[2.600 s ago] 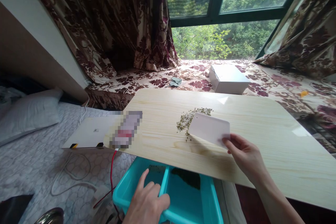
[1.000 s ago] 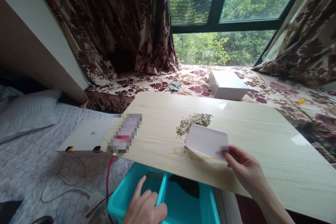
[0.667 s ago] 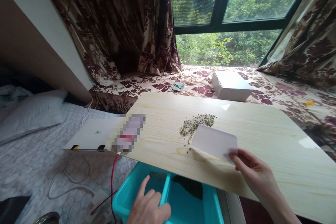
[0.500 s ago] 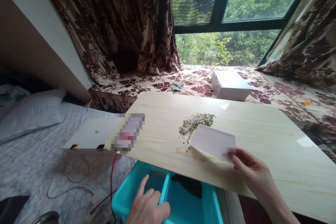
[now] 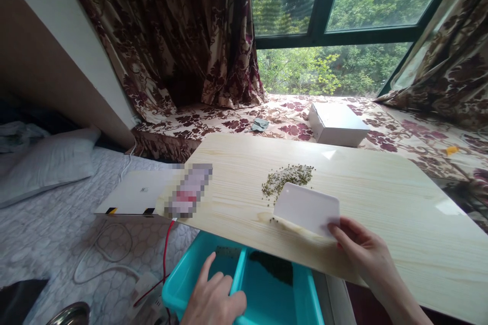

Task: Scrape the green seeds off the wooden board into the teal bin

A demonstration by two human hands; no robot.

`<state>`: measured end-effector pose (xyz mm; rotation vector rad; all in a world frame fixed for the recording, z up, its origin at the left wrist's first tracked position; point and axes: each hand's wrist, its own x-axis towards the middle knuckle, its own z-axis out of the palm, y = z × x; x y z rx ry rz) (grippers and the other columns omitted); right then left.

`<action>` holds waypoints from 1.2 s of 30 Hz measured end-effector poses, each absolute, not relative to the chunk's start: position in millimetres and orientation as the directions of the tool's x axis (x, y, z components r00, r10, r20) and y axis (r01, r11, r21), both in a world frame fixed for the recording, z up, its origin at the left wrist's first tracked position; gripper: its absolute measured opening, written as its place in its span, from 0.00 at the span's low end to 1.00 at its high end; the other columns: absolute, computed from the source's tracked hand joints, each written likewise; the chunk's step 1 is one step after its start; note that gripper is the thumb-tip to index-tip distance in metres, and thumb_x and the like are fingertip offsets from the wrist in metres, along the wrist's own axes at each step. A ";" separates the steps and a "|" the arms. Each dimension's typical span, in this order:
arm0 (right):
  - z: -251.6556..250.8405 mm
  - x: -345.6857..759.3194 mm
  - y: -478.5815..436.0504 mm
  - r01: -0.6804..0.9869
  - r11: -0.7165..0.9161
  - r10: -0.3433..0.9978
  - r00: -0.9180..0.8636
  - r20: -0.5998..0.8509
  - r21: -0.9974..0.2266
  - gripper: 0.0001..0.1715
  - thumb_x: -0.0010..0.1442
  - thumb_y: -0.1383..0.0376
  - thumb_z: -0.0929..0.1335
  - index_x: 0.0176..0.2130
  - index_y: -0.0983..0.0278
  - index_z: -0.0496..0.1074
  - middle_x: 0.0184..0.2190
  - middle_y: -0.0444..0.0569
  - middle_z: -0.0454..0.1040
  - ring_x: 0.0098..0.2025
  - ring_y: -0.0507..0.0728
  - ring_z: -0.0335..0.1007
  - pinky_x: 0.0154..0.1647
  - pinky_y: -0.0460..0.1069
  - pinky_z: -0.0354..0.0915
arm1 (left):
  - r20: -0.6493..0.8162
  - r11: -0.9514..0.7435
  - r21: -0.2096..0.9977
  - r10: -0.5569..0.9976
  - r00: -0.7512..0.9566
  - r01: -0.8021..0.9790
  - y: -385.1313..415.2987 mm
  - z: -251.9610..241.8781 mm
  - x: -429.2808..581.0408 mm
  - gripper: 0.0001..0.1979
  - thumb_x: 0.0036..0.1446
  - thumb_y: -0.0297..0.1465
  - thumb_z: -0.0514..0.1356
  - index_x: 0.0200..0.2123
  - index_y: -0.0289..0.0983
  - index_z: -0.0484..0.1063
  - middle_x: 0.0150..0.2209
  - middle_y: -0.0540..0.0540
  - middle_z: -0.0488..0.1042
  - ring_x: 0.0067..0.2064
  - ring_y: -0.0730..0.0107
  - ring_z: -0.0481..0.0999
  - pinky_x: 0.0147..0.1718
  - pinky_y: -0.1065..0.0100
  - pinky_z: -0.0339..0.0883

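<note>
My right hand (image 5: 362, 246) grips a shallow white rectangular plastic tray (image 5: 307, 208) by its near right corner, tilted over the wood-patterned table (image 5: 236, 183). The tray's far left corner is beside a pile of small green beans mixed with white grains (image 5: 287, 177); a few loose beans lie near its left edge. Over the turquoise bin (image 5: 280, 302) at the table's front edge is my left hand (image 5: 215, 292), its index finger stretched out and the others curled. I see nothing held in it. The bin's right compartment contains dark green beans (image 5: 274, 266); the left one has a few pale grains.
A blurred-out phone (image 5: 189, 190) with a red cable lies at the table's left end. Beside it a white flat box (image 5: 141, 193) rests on the bed (image 5: 61, 233). Behind the table, a white box (image 5: 337, 124) and a small cloth (image 5: 260, 124) lie on the window seat.
The tray in my right hand has moved slightly left and towards me, beside the bean pile. My left hand stays over the bin. The view has shifted a little.
</note>
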<state>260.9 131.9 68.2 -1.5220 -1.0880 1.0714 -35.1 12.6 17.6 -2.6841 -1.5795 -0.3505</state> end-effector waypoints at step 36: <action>75.9 260.2 132.3 0.190 -0.190 0.913 0.395 -0.103 -0.963 0.11 0.36 0.60 0.73 0.26 0.59 0.78 0.24 0.44 0.80 0.25 0.57 0.75 0.19 0.44 0.68 | 0.192 -0.442 0.126 0.889 0.415 0.888 12.8 5.6 -44.2 0.08 0.47 0.26 0.61 0.23 0.42 0.64 0.21 0.57 0.58 0.24 0.72 0.61 0.59 0.47 0.47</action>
